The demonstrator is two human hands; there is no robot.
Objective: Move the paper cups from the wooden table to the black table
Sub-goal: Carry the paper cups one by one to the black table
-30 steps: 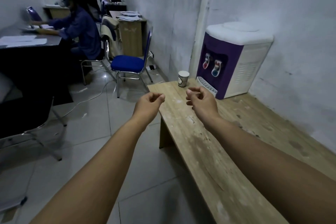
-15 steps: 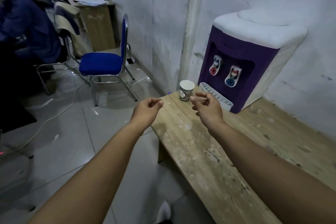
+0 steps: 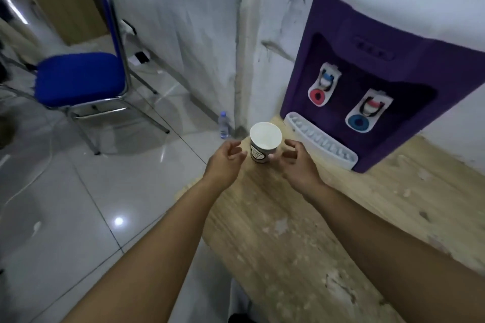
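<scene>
While both hands flank the one cup in view, the step in hand looks like the pick-up that opens the carry, and neither hand has it yet. Largest first: one wooden table [image 3: 301, 231] runs from the near edge to the wall, and one purple dispenser [image 3: 372, 81] stands on its far end, with two taps and one drip tray. One blue chair [image 3: 78, 78] stands on the tiled floor to the left, well apart from the table. Two bare forearms reach in; the left hand [image 3: 225, 161] and the right hand [image 3: 295, 161] both have loosely curled fingers and hold nothing, the left just beside the cup, the right thumb tip at or very near its wall, though whether it touches cannot be told. One small water bottle [image 3: 223, 124] stands on the floor by the wall corner. One paper cup [image 3: 265, 143] stands upright near the table's far left corner, just beside the tray. The black table is out of view. Next, I judge, a light grip on the thin wall, then a lift and a turn away.
</scene>
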